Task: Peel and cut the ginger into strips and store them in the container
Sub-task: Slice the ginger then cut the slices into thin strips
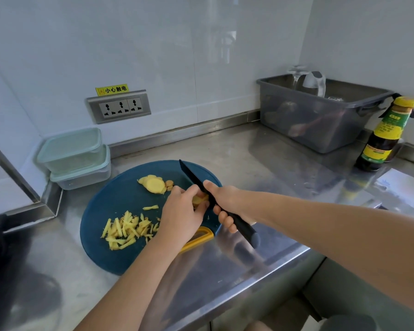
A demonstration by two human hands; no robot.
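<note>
A round blue cutting board (120, 197) lies on the steel counter. A pile of yellow ginger strips (127, 231) sits on its near left part. Peeled ginger slices (153, 183) lie at its far side. My left hand (182, 213) holds down a small ginger piece (199, 199) with curled fingers. My right hand (225, 206) grips the handle of a black knife (194, 181), whose blade points up and left and rests against that piece. Two stacked clear containers with pale green lids (74, 156) stand at the back left corner.
A yellow peeler (201, 237) lies at the board's near edge, partly under my left wrist. A grey plastic bin (320, 113) with a kettle stands at the back right, with a sauce bottle (387, 134) beside it. A wall socket (118, 107) is behind. The counter edge runs near right.
</note>
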